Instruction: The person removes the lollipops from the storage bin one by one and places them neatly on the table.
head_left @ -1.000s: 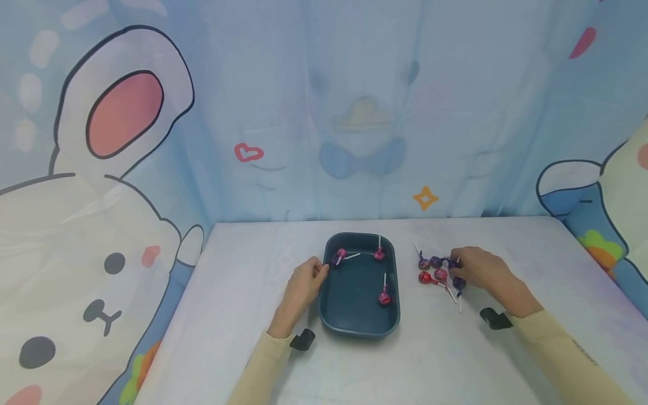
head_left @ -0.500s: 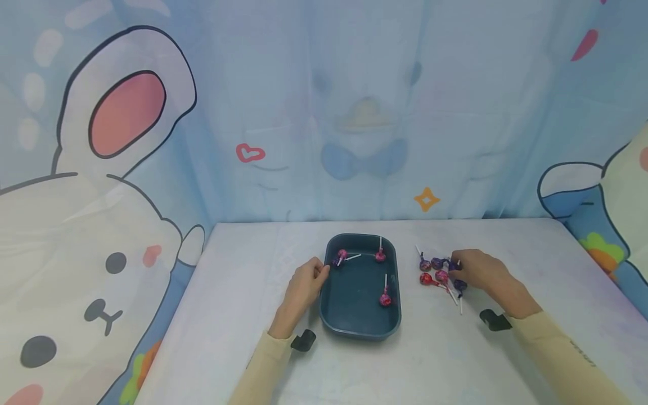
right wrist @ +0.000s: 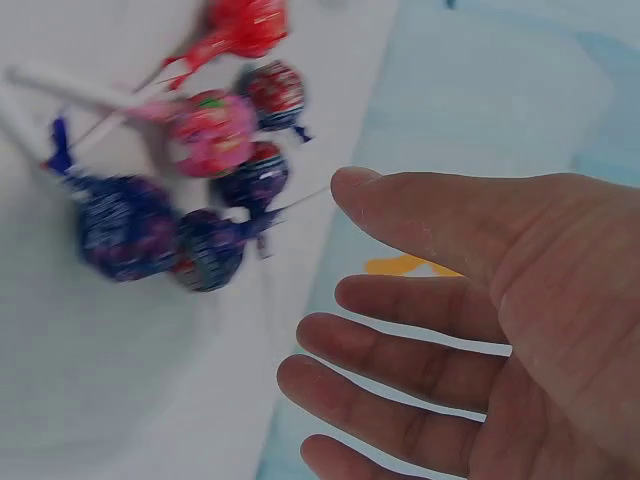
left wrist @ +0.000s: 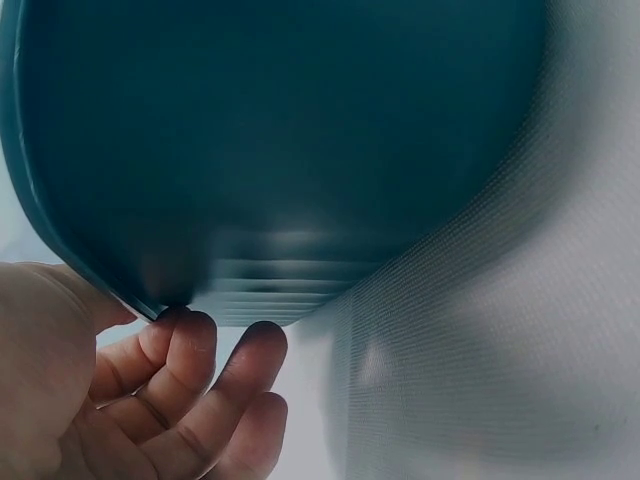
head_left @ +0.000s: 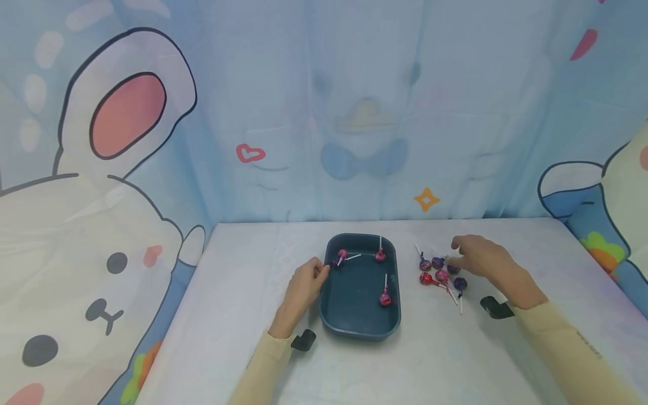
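Observation:
My left hand (head_left: 304, 284) holds the left rim of a dark teal tray (head_left: 359, 332). In the left wrist view, thumb and curled fingers (left wrist: 190, 350) meet at the tray's edge. Several wrapped lollipops lie inside it, one pink lollipop (head_left: 385, 299) near its right side. Right of the tray is a cluster of lollipops on the table: a red one (head_left: 426, 278), a pink one (head_left: 442, 276) and several dark blue-purple ones (right wrist: 128, 228). Over the cluster's far right side hovers my right hand (head_left: 483, 259), fingers spread and holding nothing; its thumb tip appears close to one thin stick.
A white cloth-covered table (head_left: 243, 315) carries everything. Behind it hangs a light blue printed curtain (head_left: 283, 112) with a cartoon rabbit (head_left: 101, 253) on the left. Dark wrist cameras sit at both cuffs, the right wrist camera (head_left: 496, 307) above the table.
My right hand has spread its fingers and lifted slightly away from the cluster, uncovering dark lollipops beneath it. The left hand and tray stay where they were.

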`<state>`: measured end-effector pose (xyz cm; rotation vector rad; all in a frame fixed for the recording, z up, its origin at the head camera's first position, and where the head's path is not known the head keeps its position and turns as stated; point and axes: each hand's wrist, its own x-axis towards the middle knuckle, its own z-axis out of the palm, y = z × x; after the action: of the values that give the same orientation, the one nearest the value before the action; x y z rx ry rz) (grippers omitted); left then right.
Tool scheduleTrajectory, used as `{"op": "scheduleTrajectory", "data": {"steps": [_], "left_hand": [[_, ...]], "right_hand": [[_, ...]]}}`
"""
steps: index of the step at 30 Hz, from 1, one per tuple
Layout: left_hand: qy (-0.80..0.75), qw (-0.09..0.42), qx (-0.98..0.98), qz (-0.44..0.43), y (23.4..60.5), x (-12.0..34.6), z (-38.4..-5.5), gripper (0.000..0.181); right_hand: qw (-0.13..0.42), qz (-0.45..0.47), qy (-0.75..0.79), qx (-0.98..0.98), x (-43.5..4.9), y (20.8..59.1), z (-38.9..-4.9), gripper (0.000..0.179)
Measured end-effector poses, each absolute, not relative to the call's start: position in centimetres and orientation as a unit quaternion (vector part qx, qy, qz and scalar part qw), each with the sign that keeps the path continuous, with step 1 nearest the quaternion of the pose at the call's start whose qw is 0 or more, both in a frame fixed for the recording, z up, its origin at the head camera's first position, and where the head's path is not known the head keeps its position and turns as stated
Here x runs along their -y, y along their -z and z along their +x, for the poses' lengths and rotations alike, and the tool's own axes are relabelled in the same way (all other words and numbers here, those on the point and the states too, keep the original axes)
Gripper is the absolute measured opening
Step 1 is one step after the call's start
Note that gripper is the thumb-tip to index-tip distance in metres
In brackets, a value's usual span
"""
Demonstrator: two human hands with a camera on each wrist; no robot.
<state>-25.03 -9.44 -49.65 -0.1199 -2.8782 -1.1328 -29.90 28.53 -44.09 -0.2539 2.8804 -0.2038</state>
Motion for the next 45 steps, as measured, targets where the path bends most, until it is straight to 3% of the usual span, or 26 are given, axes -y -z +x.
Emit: {"op": "scheduleTrajectory", "data": {"steps": [21,45], "left_hand": [[0.37,0.018,0.928,-0.034,49.7,9.3,-24.9,0.024],[0.373,0.015,0.927,-0.034,49.5,9.4,-25.1,0.023]], "right_hand": [[0.1,-0.122,0.046,-0.986,-23.7,41.9,-29.2,0.048],[0.012,-0.243,0.011,-0.97,-14.9,40.0,-28.8,0.041]]}}
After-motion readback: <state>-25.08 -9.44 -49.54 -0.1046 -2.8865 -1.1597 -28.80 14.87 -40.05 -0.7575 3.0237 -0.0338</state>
